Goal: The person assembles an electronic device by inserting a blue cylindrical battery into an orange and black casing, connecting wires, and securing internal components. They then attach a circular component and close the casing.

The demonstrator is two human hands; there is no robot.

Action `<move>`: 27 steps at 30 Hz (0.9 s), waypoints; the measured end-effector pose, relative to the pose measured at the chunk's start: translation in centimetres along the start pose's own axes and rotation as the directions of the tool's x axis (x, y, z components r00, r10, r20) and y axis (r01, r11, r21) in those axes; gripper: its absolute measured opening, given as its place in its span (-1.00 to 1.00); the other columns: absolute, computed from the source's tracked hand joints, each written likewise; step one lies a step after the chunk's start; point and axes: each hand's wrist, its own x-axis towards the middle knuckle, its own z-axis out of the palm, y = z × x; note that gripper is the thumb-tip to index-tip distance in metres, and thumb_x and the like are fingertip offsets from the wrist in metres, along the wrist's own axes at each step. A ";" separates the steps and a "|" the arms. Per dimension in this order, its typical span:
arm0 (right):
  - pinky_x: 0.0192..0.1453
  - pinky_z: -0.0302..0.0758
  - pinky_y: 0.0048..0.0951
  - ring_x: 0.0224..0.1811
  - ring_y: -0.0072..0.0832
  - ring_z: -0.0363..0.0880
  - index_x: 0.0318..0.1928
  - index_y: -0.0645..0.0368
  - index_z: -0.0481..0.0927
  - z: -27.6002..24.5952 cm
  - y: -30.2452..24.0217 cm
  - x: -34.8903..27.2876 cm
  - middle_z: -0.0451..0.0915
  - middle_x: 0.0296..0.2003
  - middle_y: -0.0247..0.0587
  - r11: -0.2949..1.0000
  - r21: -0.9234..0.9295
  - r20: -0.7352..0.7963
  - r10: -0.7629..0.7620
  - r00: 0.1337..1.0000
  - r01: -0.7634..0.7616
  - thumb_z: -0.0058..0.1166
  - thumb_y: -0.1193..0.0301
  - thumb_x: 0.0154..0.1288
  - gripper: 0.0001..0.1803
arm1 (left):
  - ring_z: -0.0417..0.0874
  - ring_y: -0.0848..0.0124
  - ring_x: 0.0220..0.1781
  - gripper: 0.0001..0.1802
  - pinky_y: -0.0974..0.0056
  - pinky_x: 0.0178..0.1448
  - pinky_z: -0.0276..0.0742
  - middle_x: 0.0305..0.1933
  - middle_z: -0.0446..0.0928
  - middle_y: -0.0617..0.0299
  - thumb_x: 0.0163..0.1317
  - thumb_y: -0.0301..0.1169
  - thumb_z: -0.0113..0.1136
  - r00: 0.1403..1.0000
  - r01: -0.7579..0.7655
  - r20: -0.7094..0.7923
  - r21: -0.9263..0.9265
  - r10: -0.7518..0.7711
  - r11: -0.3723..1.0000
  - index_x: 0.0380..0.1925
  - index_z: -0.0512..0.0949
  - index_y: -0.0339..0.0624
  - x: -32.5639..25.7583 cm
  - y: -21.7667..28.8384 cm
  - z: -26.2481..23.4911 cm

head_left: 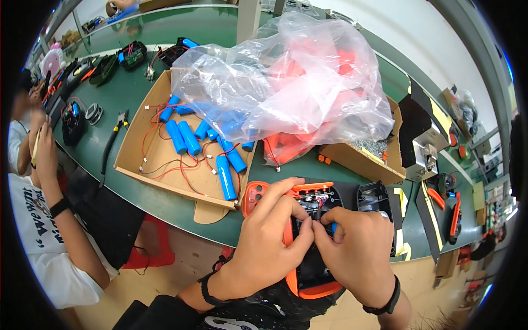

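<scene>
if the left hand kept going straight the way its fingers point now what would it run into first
The left hand points right and slightly up, fingertips on the open black and orange housing. Going on, it would likely first meet the right hand, whose fingers already nearly touch it; depth is hard to judge.

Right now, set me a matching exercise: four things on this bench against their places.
Things:
1. Blue cells
2. Pliers
3. Plastic bag
4. Black-and-orange housing

Places:
A. between both hands
B. on the green bench, left of the tray
C. in the flat cardboard tray
D. heaped over red parts, behind the tray

Pairs: 1-C, 2-B, 3-D, 4-A
</scene>
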 end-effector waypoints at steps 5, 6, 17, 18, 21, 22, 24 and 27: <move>-0.57 0.38 -0.28 -0.69 -0.23 0.58 -0.45 0.16 0.62 0.6 -0.1 -0.2 0.56 -0.70 -0.23 0.998 0.060 -0.019 0.030 0.999 -0.029 0.37 0.40 0.27 -0.79 | 0.67 -0.09 0.26 -0.83 0.08 0.31 0.56 0.31 0.57 -0.19 0.15 -0.59 0.44 1.000 -0.017 0.008 -0.003 0.017 1.000 -0.29 0.63 -0.32 0.1 0.2 0.1; -0.58 0.37 -0.32 -0.71 -0.28 0.57 -0.44 0.17 0.61 0.6 0.1 -0.2 0.56 -0.70 -0.24 0.993 0.110 -0.013 0.034 0.999 -0.032 0.36 0.43 0.27 -0.81 | 0.67 -0.10 0.25 -0.83 0.08 0.31 0.57 0.31 0.57 -0.19 0.15 -0.59 0.45 1.000 -0.015 0.002 0.002 0.015 1.000 -0.28 0.64 -0.31 0.1 0.2 0.0; -0.59 0.36 -0.41 -0.74 -0.46 0.51 -0.37 0.21 0.56 0.8 1.0 -0.6 0.51 -0.72 -0.26 0.926 0.365 0.014 0.099 0.995 -0.098 0.28 0.51 0.36 -0.84 | 0.60 -0.12 0.31 -0.83 -0.02 0.35 0.54 0.34 0.51 -0.18 0.09 -0.49 0.52 0.994 -0.100 0.049 0.141 0.094 0.985 -0.30 0.74 -0.22 0.0 0.2 0.0; -0.58 0.36 -0.39 -0.74 -0.43 0.52 -0.36 0.21 0.57 0.7 1.1 -0.6 0.52 -0.71 -0.24 0.932 0.353 0.007 0.079 0.997 -0.077 0.27 0.50 0.37 -0.84 | 0.60 -0.13 0.32 -0.83 -0.03 0.35 0.54 0.34 0.51 -0.18 0.09 -0.48 0.52 0.994 -0.106 0.054 0.159 0.099 0.982 -0.31 0.74 -0.22 0.0 0.3 -0.1; -0.57 0.36 -0.32 -0.72 -0.30 0.53 -0.35 0.21 0.60 0.9 1.3 -0.7 0.53 -0.68 -0.17 0.945 0.325 -0.021 0.031 0.999 -0.023 0.27 0.49 0.39 -0.86 | 0.60 -0.14 0.31 -0.84 -0.04 0.36 0.54 0.33 0.51 -0.19 0.07 -0.47 0.52 0.995 -0.090 0.068 0.187 0.079 0.978 -0.34 0.75 -0.22 0.1 0.6 -0.3; -0.57 0.36 -0.32 -0.72 -0.30 0.54 -0.35 0.20 0.61 1.0 1.4 -0.7 0.54 -0.68 -0.18 0.950 0.313 -0.028 0.024 0.999 -0.014 0.27 0.49 0.38 -0.86 | 0.60 -0.14 0.31 -0.84 -0.03 0.36 0.54 0.33 0.52 -0.20 0.07 -0.47 0.52 0.994 -0.092 0.069 0.196 0.080 0.976 -0.34 0.75 -0.22 0.1 0.7 -0.3; -0.57 0.36 -0.31 -0.71 -0.30 0.54 -0.36 0.20 0.63 1.2 1.4 -0.6 0.54 -0.67 -0.18 0.958 0.288 -0.041 0.009 0.999 0.003 0.28 0.49 0.37 -0.87 | 0.61 -0.15 0.30 -0.84 -0.02 0.36 0.54 0.33 0.52 -0.21 0.06 -0.46 0.52 0.994 -0.094 0.071 0.214 0.080 0.972 -0.35 0.75 -0.22 0.1 0.6 -0.3; -0.57 0.36 -0.31 -0.70 -0.29 0.54 -0.37 0.19 0.65 1.2 1.3 -0.6 0.54 -0.67 -0.21 0.964 0.266 -0.052 0.012 0.999 0.002 0.31 0.49 0.34 -0.87 | 0.62 -0.16 0.29 -0.84 -0.02 0.34 0.56 0.32 0.53 -0.22 0.05 -0.46 0.51 0.994 -0.086 0.088 0.211 0.068 0.974 -0.35 0.76 -0.22 0.2 0.6 -0.5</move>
